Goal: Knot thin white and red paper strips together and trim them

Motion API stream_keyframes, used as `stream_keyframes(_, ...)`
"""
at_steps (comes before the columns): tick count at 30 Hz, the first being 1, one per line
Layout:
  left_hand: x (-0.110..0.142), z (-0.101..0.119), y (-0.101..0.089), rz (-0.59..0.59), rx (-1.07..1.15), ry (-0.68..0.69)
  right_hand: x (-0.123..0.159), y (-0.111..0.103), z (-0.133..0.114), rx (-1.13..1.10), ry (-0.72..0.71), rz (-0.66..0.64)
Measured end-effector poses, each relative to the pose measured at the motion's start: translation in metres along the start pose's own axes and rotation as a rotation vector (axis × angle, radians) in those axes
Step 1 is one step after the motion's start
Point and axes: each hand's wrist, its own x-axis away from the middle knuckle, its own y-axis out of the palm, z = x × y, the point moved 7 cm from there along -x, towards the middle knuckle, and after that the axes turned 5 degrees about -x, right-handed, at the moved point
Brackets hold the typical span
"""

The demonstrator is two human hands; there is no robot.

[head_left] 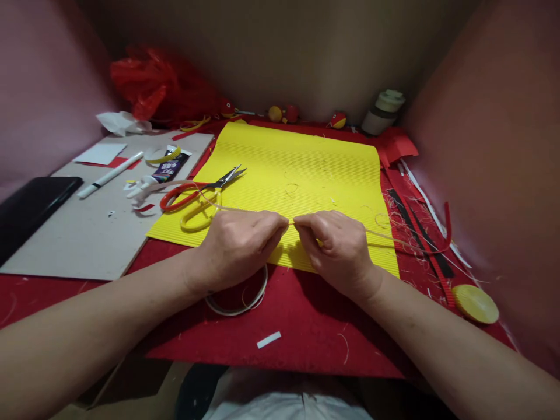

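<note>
My left hand (240,242) and my right hand (336,245) are both closed in a pinch, fingertips almost meeting over the yellow corrugated sheet (301,169). A tiny red piece of a thin paper strip (448,230) shows between them. From my right hand the strip trails right and curls up at a red end. On the left, a pale pinkish length runs from my left hand past the scissors (221,181); whether it is one continuous strip is hidden. The scissors lie partly spread, with red and yellow handles. Below my left hand lies a pale coiled strip (231,313).
On a grey board (87,233) at left lie a glue tube (172,165), a white pen (111,175) and a dark phone-like slab (35,213). A red plastic bag (149,81), small red-yellow figures (338,121) and a jar (382,114) stand behind. A yellow disc (475,303) lies right.
</note>
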Motion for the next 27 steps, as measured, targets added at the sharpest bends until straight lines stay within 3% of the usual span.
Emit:
stream_keyframes(6, 0.004, 0.002, -0.003, 0.022, -0.029, 0.06, 0.002, -0.006, -0.004, -0.044, -0.036, 0.072)
stream_keyframes(13, 0.002, 0.006, -0.008, 0.053, -0.102, 0.117, 0.001, -0.006, -0.001, -0.076, 0.017, 0.082)
stream_keyframes(19, 0.003, 0.017, -0.021, 0.143, -0.132, 0.263, 0.0, -0.01, -0.01, -0.074, -0.045, 0.083)
stream_keyframes(27, 0.007, 0.018, -0.024, 0.175, -0.103, 0.268, 0.002, -0.014, -0.017, -0.034, -0.136, 0.067)
